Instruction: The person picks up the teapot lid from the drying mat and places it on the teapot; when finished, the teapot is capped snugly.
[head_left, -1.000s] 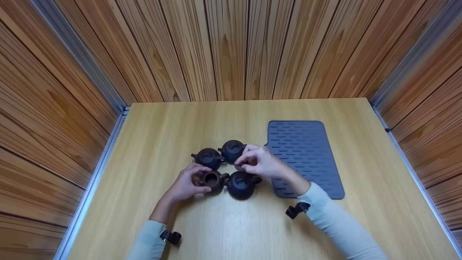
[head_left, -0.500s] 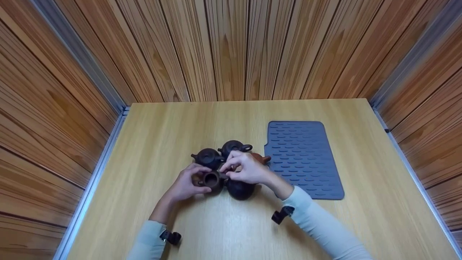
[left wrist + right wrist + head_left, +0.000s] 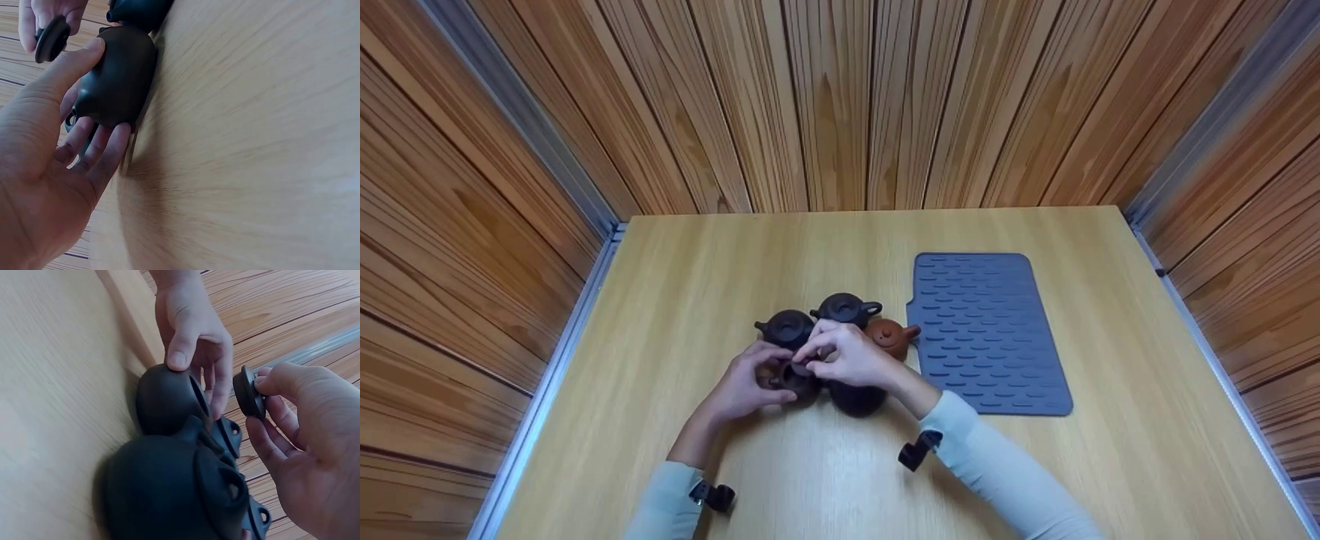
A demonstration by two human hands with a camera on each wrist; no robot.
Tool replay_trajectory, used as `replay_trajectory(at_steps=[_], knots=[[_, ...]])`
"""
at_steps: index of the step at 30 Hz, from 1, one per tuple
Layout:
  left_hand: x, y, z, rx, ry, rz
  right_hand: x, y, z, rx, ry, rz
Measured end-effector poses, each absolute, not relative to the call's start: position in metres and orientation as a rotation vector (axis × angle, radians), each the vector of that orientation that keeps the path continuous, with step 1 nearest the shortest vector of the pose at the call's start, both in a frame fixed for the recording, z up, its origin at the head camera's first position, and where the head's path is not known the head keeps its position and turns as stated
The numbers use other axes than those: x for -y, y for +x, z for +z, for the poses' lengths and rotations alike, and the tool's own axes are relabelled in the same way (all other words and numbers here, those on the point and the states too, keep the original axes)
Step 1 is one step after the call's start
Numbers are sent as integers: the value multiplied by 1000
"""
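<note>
A dark brown lidless teapot stands on the table, its round mouth uncovered. My left hand holds it round the body from the left, thumb near the rim and fingers on the far side. Between thumb and fingers, my right hand pinches a small dark lid by its knob. In the left wrist view that lid is tilted and apart from the teapot, just over its mouth. A larger dark teapot with its lid on stands right beside it, partly hidden under my right forearm in the head view.
Two dark lidded teapots stand behind: one back left, one further back. A reddish-brown teapot sits beside a grey ridged mat on the right. Wooden panel walls enclose the table.
My right hand has moved left with the lid, from beside the reddish-brown teapot to over the lidless one. That reddish-brown teapot has come into view. My left hand keeps its hold.
</note>
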State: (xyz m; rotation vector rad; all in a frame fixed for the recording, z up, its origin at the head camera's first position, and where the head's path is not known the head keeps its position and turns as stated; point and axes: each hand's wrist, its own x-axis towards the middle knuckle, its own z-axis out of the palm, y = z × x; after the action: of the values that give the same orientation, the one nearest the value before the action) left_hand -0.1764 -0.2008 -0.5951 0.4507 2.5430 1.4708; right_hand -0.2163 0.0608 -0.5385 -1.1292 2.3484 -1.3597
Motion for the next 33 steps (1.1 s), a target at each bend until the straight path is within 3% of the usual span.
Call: replay_trajectory(at_steps=[33], knots=[[201, -175, -598, -2552, 470, 1507, -43, -219, -556, -2400, -1099, -1119]])
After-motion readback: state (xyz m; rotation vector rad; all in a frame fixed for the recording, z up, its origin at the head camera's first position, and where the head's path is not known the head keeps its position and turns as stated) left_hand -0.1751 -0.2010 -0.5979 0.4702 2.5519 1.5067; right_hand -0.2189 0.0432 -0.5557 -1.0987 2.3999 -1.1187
